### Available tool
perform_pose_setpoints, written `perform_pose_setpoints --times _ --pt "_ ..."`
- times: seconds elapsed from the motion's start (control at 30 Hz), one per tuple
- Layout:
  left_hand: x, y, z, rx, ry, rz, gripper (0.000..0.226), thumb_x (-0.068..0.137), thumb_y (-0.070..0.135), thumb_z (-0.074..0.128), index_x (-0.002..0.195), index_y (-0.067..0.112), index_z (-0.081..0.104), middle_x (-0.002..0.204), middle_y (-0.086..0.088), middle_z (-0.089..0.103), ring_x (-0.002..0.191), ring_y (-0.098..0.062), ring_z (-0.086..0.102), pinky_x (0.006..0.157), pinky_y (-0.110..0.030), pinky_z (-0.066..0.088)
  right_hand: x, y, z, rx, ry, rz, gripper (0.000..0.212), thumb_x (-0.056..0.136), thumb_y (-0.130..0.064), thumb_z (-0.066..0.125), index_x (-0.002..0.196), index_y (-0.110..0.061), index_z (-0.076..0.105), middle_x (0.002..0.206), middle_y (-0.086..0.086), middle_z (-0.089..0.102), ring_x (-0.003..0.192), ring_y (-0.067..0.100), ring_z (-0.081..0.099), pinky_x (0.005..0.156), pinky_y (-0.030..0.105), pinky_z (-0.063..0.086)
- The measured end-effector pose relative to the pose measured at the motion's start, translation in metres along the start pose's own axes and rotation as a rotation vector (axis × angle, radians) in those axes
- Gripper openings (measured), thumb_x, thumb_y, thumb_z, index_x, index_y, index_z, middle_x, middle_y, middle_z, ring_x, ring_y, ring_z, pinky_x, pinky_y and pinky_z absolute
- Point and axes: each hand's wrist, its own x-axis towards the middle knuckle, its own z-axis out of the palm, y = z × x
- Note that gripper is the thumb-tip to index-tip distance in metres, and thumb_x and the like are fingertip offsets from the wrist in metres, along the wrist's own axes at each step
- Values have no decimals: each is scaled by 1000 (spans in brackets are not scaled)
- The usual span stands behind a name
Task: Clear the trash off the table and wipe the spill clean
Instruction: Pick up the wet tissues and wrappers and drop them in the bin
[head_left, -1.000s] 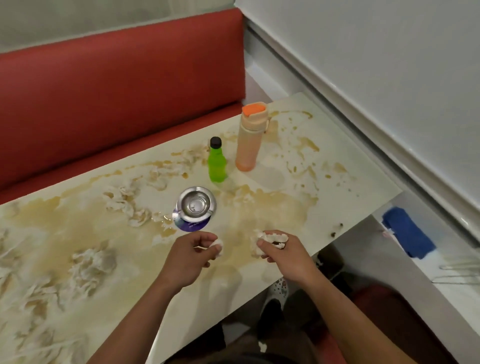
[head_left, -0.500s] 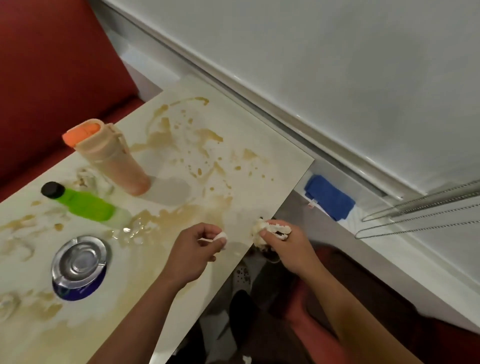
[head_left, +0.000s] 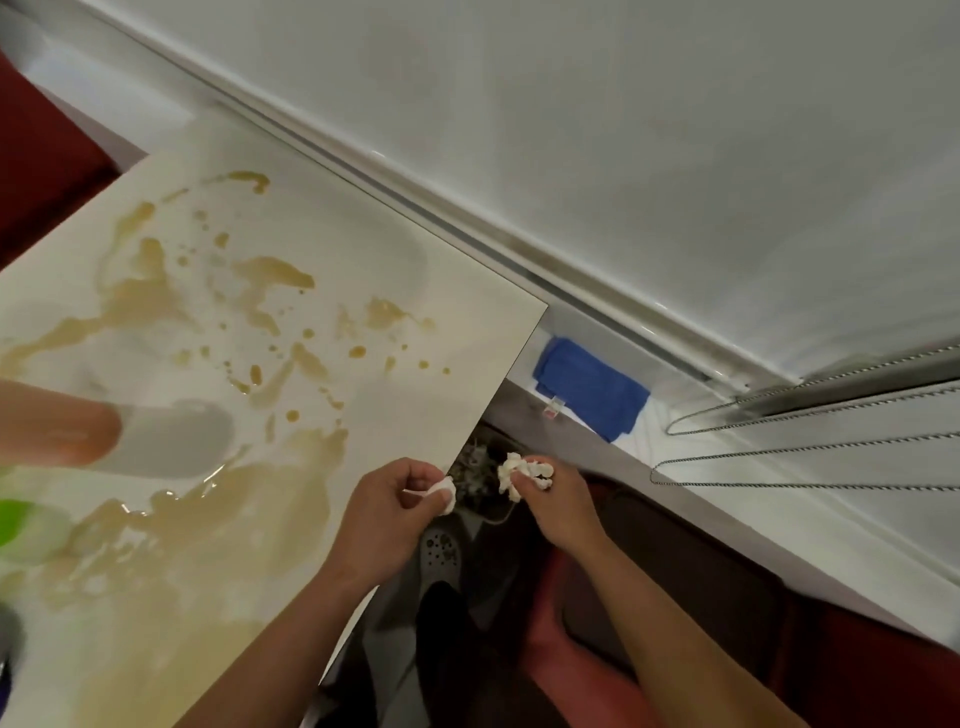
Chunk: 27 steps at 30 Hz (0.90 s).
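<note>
Bottles, ashtray slid almost out of view at left since a second ago; head swung right. Table (head_left: 363, 291) carries brown spill (head_left: 156, 296), unwiped. Left hand (head_left: 387, 512) pinches small tissue wad (head_left: 445, 491) at table edge. Right hand (head_left: 545, 499) grips bigger soggy tissue clump (head_left: 522, 473), now past edge, above floor. Likely heading for disposal. Blue cloth (head_left: 589, 387) waits on ledge at right.

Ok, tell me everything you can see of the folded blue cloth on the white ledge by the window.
The folded blue cloth looks like soft, matte fabric, deep blue, folded into a rough rectangle with slightly uneven edges. It lies flat on the white ledge beyond the table's corner, below the window frame. A small white tag with red print sticks out at its near edge. Neither hand touches it.
</note>
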Motion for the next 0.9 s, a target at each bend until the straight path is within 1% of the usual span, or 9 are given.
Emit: perform_pose_setpoints --times 0.07,0.17,0.27,0.4,0.5,0.6,0.73,0.8,0.9 --pt "7 1 6 8 4 6 10 86 14 79 85 22 73 77 14 72 68 -10 71 65 -17 48 21 16 8 -50 4 14 20 95 -36 68 106 -21 74 93 -8 75 83 -1 66 68 15 44" --pt "18 1 11 8 0 8 9 86 15 79 85 22 73 79 10 74 72 -16 73 70 -23 51 50 36 21 -60 28 59 24 94 -30 71 111 -13 74 100 1 76 91 15 70 78 25 51" --pt "27 2 14 -7 10 6 8 86 15 79 84 21 74 81 5 75 72 -15 72 72 -22 52 75 52 34 -99 12 129 29 95 -29 72 116 -10 71 110 8 74 102 24 69 84 28 51" --pt "33 4 18 -27 30 11 9 86 12 79 84 20 76 80 5 76 72 -11 71 70 -14 50 100 76 46 -221 -109 161 53 94 -36 71 141 -18 55 130 6 68 118 27 65 98 33 49" --pt "36 4 20 -25 31 16 7 86 13 79 85 20 76 82 4 77 73 -15 71 70 -15 50 107 86 50 -261 -175 161 62 92 -36 72 148 -27 47 134 2 65 121 25 63 102 36 50" --pt "36 5 23 -36 26 1 7 87 13 78 87 19 76 83 4 77 74 -15 72 71 -17 51 92 61 36 -198 -180 114 47 93 -29 71 138 -26 57 127 -1 69 116 20 66 100 34 53" --pt "37 7 28 -14 16 -11 14 87 10 77 93 23 76 88 14 76 78 -8 72 72 -15 51 34 -13 5 119 -167 -15 30 98 -28 68 128 -28 66 113 -11 70 101 0 67 92 20 55" --pt "39 10 31 -14 14 1 16 87 9 77 95 23 76 85 15 76 78 -7 72 72 -15 52 3 -41 -7 221 -186 -96 26 98 -30 67 124 -30 70 111 -11 72 103 2 68 91 21 55" --pt "39 16 36 -69 6 -1 16 89 7 75 96 21 77 84 10 77 78 -10 73 69 -16 54 -25 -64 -14 304 -221 -173 25 99 -23 67 124 -28 70 112 -11 73 106 10 69 92 26 57"
